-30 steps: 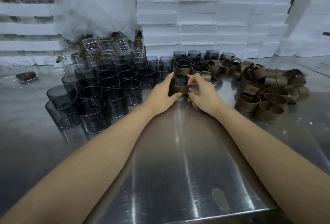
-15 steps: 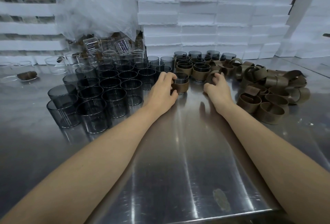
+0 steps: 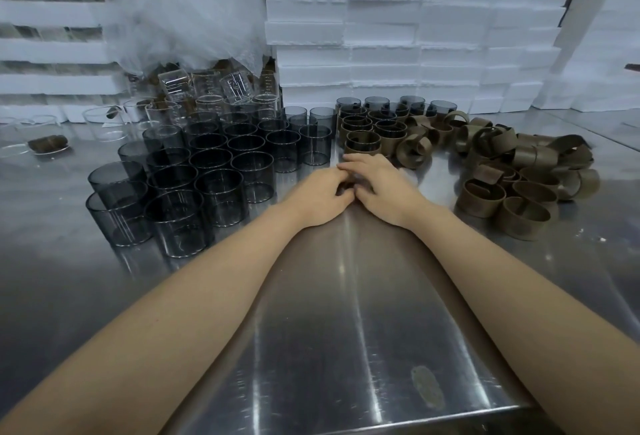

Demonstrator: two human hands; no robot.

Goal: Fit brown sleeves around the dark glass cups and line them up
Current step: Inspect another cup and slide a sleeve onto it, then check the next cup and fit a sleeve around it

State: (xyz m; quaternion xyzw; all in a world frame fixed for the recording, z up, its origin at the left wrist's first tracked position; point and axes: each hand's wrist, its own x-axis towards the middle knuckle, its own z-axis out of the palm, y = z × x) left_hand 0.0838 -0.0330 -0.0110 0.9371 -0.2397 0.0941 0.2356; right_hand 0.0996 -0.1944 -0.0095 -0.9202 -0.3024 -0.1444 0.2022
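By sleeved cups (image 3: 364,143), left hand (image 3: 318,196) touches right hand (image 3: 385,182)

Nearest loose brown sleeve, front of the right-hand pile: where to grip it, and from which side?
Pinch the wall of the brown sleeve at its near rim, one finger inside and thumb outside, coming from above on the near side. It stands on edge with its opening up, and other sleeves crowd its back and left.
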